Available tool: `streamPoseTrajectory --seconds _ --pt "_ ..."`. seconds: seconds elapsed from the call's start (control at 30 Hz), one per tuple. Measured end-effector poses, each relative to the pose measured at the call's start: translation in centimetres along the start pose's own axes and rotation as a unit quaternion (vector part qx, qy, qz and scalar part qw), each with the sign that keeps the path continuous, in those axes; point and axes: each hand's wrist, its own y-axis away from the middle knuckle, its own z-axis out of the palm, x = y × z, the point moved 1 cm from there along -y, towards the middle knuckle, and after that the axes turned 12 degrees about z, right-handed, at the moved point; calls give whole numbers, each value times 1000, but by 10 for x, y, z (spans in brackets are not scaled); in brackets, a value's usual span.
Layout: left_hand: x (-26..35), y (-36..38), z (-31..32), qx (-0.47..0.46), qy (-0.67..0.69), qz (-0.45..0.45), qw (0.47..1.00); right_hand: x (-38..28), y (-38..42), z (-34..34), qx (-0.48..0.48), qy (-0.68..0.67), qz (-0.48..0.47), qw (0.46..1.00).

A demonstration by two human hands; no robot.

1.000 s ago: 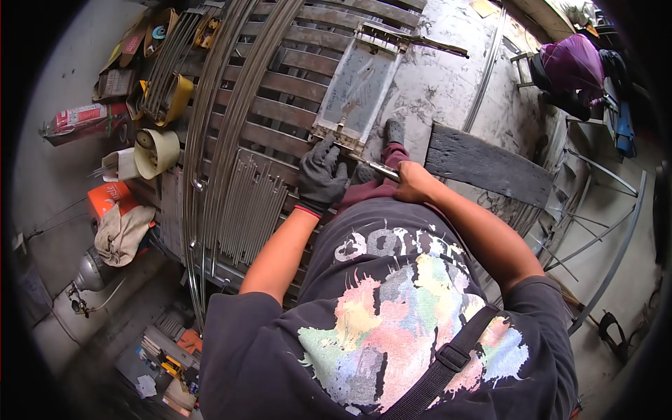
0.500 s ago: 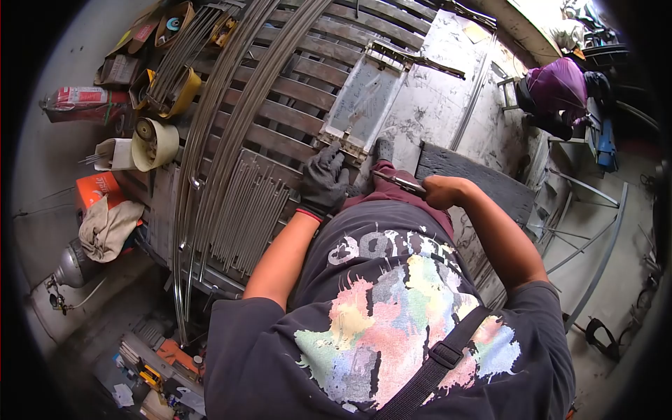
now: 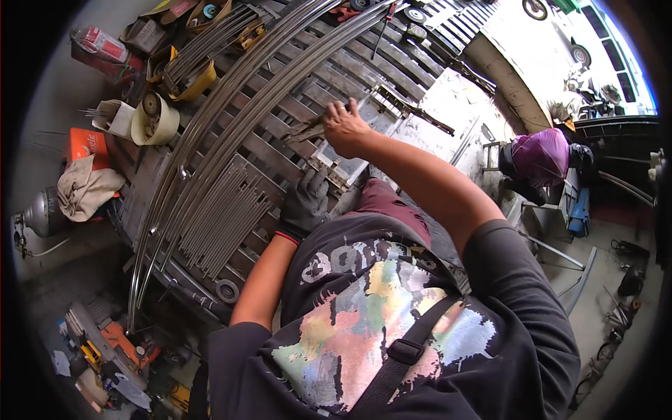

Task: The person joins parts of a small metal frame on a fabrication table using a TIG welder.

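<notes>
My right hand (image 3: pixel 344 131), bare, is closed around metal pliers (image 3: pixel 306 131), whose jaws point left over the slatted bench top. Beneath that forearm lies a shallow rectangular metal frame (image 3: pixel 332 170), partly covered by the hand and arm. My left hand (image 3: pixel 306 203) wears a dark grey glove with a red cuff. Its fingers are bent together, tips right at the near end of the frame; what they pinch is hidden. Left of the glove, a row of short thin metal rods (image 3: pixel 218 217) lies side by side on the bench.
Long bent metal tubes (image 3: pixel 231 126) run along the bench to my left. Behind them stand a yellow container (image 3: pixel 190 80) of rods and a cream bucket (image 3: pixel 155 120). A person in purple (image 3: pixel 539 159) bends at the right. A gas cylinder (image 3: pixel 43 213) stands far left.
My right hand has swung forward and left with the pliers, from above my lap to over the frame. My left hand stays by the frame's near end. The view has shifted.
</notes>
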Motion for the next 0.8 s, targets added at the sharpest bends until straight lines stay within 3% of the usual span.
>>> streamPoseTrajectory --seconds 0.13,0.2,0.27,0.4,0.47,0.53,0.67,0.7,0.8 --pt "5 4 9 -44 -63 -37 996 -18 -45 19 7 -38 -20 999" --pt "7 -1 6 -60 -83 -50 993 -14 -53 20 -34 -65 -29 997" --pt "9 -11 5 -50 -67 -84 993 11 -38 3 -15 -99 -100 990" --pt "21 -26 -1 -81 -42 -149 985 93 4 13 152 -177 -174 957" --pt "28 -40 -11 -96 -58 -156 981 145 31 14 92 -179 -85 976" --pt "35 -56 -18 -33 -86 -183 979 198 58 25 49 -184 21 982" --pt "37 -122 -22 -37 -132 -203 969 280 98 60 -79 -163 206 962" --pt "34 -145 -17 -36 -118 -196 973 293 103 60 -143 -220 230 937" --pt "17 -201 23 -53 -92 -153 982 311 107 95 -164 -248 204 933"
